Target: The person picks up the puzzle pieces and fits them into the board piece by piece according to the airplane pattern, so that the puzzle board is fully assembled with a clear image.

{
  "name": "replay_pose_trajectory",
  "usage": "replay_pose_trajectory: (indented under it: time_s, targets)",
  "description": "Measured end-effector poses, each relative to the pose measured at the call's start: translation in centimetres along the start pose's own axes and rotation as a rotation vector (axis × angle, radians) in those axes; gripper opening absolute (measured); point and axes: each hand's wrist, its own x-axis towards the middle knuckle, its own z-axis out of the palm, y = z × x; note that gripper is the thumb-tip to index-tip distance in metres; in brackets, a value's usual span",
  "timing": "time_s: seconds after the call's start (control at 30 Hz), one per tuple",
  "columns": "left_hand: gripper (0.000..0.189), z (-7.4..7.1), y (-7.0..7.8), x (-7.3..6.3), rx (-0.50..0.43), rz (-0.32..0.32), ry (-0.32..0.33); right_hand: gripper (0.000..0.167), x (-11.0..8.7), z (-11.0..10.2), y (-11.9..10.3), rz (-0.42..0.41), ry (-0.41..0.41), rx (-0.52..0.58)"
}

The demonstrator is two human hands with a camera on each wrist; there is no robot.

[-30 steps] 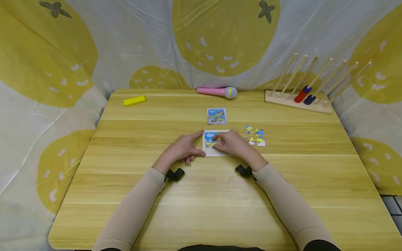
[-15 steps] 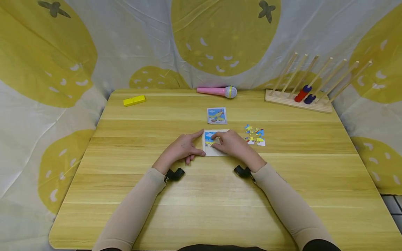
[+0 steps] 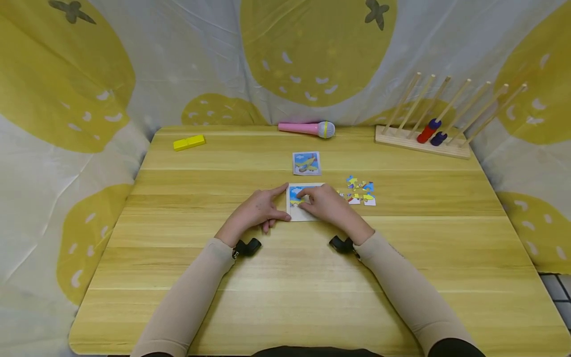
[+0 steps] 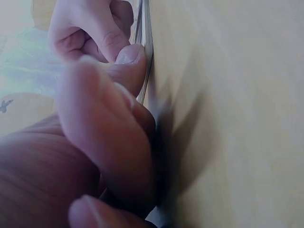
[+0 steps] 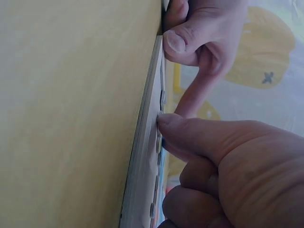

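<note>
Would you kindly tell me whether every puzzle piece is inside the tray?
No, several loose pieces lie on the table right of the tray.

Left forearm [image 3: 189,297] and right forearm [image 3: 412,287], both in beige sleeves, extend from the near side, converging toward the far side. Left hand [image 3: 256,208]: thumb and index spread apart, remaining fingers tucked beneath. Right hand [image 3: 331,203]: index bent opposite thumb, other fingers folded in. Hands apart.
</note>
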Motion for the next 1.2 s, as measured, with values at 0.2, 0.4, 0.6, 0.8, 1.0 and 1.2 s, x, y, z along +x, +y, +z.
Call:
replay_pose_trajectory:
  time_s: [0.2, 0.4, 0.6, 0.8, 1.0, 1.2]
  targets:
    - [0.101, 0.0, 0.0, 0.1, -0.012, -0.007, -0.004, 0.016, 0.0, 0.2, -0.1, 0.031, 0.014, 0.029]
    - [0.100, 0.0, -0.1, 0.1, -0.006, -0.007, -0.003, 0.017, -0.2, 0.1, 0.2, 0.069, -0.005, 0.089]
    - [0.100, 0.1, -0.1, 0.1, 0.016, 0.000, -0.001, 0.017, -0.7, -0.6, 1.2, 0.114, 0.005, 0.236]
    - [0.101, 0.1, 0.0, 0.1, 0.012, -0.019, -0.002, 0.023, -1.6, -3.4, 3.3, 0.215, 0.046, 0.328]
    - [0.102, 0.0, -0.1, 0.1, -0.013, -0.020, -0.005, 0.035, -3.4, -6.5, 7.1, 0.299, 0.110, 0.373]
    - [0.101, 0.1, -0.1, -0.1, -0.011, -0.011, 0.002, 0.042, -5.2, -7.2, 11.4, 0.363, 0.129, 0.387]
